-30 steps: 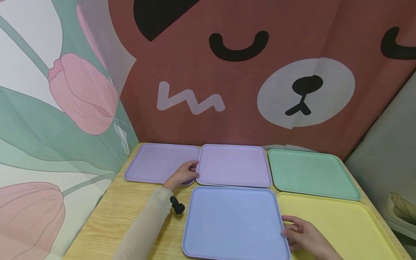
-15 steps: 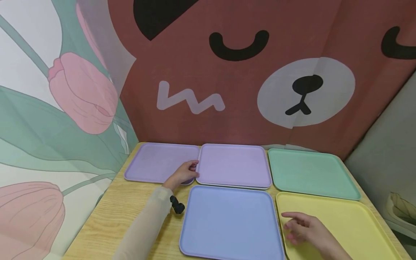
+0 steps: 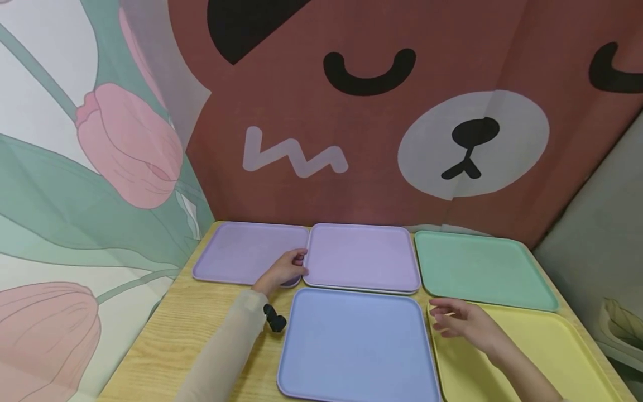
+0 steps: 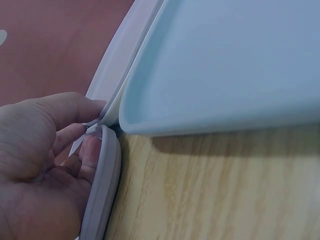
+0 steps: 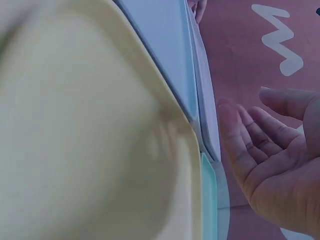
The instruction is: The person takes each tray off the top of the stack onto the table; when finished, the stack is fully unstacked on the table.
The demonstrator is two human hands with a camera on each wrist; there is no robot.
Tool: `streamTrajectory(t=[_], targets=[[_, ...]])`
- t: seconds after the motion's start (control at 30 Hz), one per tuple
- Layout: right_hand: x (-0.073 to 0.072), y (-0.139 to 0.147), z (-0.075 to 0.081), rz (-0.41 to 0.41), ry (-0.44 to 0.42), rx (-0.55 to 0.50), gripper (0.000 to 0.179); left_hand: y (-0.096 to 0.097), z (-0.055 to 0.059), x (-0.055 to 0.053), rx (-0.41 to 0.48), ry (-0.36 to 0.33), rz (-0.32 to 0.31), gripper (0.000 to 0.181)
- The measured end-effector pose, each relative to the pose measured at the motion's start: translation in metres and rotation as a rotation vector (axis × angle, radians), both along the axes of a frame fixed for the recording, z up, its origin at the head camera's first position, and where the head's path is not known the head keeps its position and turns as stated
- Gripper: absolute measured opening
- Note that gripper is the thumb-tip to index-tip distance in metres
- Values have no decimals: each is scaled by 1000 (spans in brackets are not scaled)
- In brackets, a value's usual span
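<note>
My left hand (image 3: 283,269) grips the left edge of the middle lilac tray (image 3: 361,257), near its front corner. In the left wrist view, its fingertips (image 4: 95,107) are right at that corner, and other fingers go behind the rim of the purple tray (image 4: 102,190). My right hand (image 3: 467,324) hovers with relaxed fingers over the yellow tray (image 3: 542,357), casting a shadow on it. It holds nothing. The blue tray (image 3: 356,346) lies in front of the lilac one, its right edge beside the yellow tray.
A green tray (image 3: 484,271) lies at the back right. The trays sit on a wooden table (image 3: 166,335), against a wall with a printed bear (image 3: 372,128). At the far right stands a pale container (image 3: 623,321).
My right hand has let go of the blue tray's right edge and lifted forward over the yellow tray. The blue tray has shifted slightly left. My left hand has stayed in place.
</note>
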State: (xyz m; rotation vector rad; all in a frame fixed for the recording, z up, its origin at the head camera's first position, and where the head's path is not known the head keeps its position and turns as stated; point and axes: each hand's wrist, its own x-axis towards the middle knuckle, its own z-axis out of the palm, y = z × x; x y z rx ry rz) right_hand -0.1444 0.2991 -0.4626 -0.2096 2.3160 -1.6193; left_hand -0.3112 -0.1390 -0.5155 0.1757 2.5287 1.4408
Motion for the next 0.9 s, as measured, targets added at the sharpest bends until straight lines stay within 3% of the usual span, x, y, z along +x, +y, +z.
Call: streamTrajectory(t=[0.6,0.9], targets=[[-80,-7,-4,-55,209,225,58,2,5,3,7,-37,35,66],[-113,-4,-20,-122,196,276,59,4,1,0,-13,-45,47,66]])
